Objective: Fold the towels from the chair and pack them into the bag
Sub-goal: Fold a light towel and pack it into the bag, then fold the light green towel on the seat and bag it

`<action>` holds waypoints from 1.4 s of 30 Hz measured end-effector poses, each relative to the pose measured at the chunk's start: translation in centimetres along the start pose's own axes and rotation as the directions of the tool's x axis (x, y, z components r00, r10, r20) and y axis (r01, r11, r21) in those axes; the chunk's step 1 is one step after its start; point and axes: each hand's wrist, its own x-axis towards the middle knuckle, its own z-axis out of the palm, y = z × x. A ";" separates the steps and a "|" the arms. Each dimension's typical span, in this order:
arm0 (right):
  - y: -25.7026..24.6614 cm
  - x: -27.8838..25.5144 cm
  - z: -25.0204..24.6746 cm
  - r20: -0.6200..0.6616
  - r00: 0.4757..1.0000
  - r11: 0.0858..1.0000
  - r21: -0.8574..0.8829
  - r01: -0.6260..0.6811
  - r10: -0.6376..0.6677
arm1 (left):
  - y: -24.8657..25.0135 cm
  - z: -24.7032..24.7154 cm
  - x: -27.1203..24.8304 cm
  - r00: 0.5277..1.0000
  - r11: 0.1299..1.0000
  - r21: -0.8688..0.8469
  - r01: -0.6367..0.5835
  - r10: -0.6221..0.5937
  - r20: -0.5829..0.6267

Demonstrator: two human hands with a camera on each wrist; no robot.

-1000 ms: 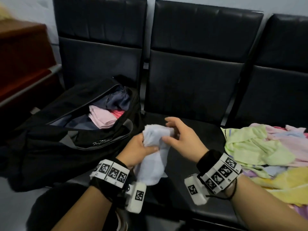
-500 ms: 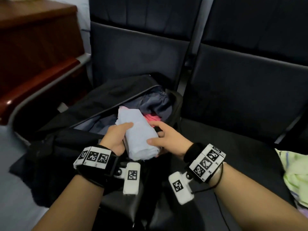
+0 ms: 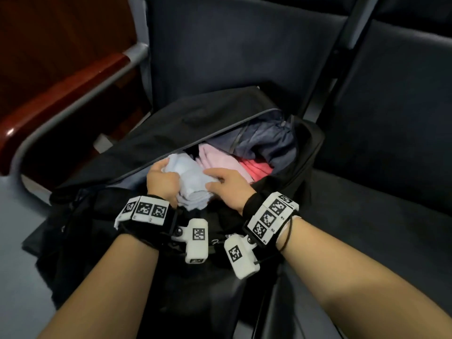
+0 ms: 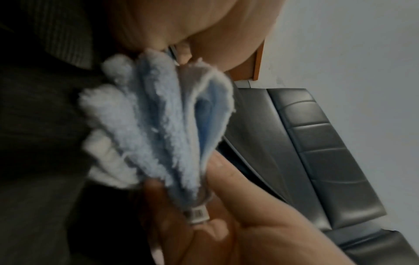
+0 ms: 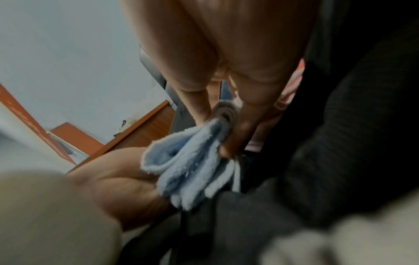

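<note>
A folded light blue towel (image 3: 192, 181) sits at the mouth of an open black bag (image 3: 171, 133), held between both hands. The left hand (image 3: 162, 182) grips the towel's left side, fingers curled over its far end. In the left wrist view the thumb and fingers pinch the bunched folds of the towel (image 4: 158, 129), with a small white label (image 4: 197, 214) showing at the pinched end. The right hand (image 3: 228, 185) holds the towel's right side, thumb lying on top and fingers wrapped round the edge. The right wrist view shows two fingers (image 5: 249, 129) clamped on the layered blue folds (image 5: 192, 166).

Inside the bag, just beyond the blue towel, lies a folded pale pink towel (image 3: 217, 159), with a brighter coral pink one (image 3: 256, 170) beside it toward the bag's right end. Behind these, at the bag's far right, is crumpled grey-blue cloth (image 3: 266, 140). The bag's flap is thrown back to the left of the opening.

The bag rests on the seat of a dark padded chair (image 3: 244, 57), one of a row; the next seat (image 3: 391, 118) is to the bag's right. To the bag's left are a grey metal armrest (image 3: 80, 99) and a reddish-brown wooden desk (image 3: 61, 45).
</note>
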 end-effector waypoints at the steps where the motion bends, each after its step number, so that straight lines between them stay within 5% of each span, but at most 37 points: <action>1: 0.3 0.0 0.2 0.047 0.999 0.996 -0.085 0.010 -0.006 | -0.1 0.1 0.1 1.000 1.000 0.026 -0.002 0.001 0.022; 10: 0.6 -2.6 0.4 0.208 0.978 0.810 -0.572 0.131 -0.011 | 0.4 0.2 -1.6 0.987 0.951 0.310 -0.003 -0.047 0.154; 16: -0.3 -6.8 -0.5 0.208 0.978 0.778 -0.611 0.148 -0.022 | 1.5 -0.6 -6.8 0.979 0.887 0.455 -0.071 -0.024 0.200; 22: -1.1 -14.1 -3.3 0.167 0.947 0.809 -0.493 0.321 -0.274 | 3.6 -1.3 -15.0 0.929 0.766 0.548 -0.336 0.174 0.326; 26: 0.7 -20.9 -7.7 0.058 0.912 0.815 -0.427 0.391 -0.407 | 5.1 1.9 -21.4 0.817 0.675 0.462 -0.575 0.444 0.369; 29: 4.4 -26.4 -13.8 -0.095 0.930 0.857 -0.430 0.284 -0.356 | 4.6 7.0 -26.4 0.742 0.639 0.390 -0.663 0.492 0.456; 33: 11.6 -34.4 -23.5 -0.315 0.933 0.904 -0.427 0.022 -0.172 | 1.2 16.1 -33.3 0.647 0.607 0.329 -0.724 0.430 0.630; 42: 26.4 -48.3 -36.8 -0.639 0.767 0.862 -0.353 -0.364 0.062 | -7.4 35.1 -46.2 0.426 0.570 0.244 -0.784 0.210 0.880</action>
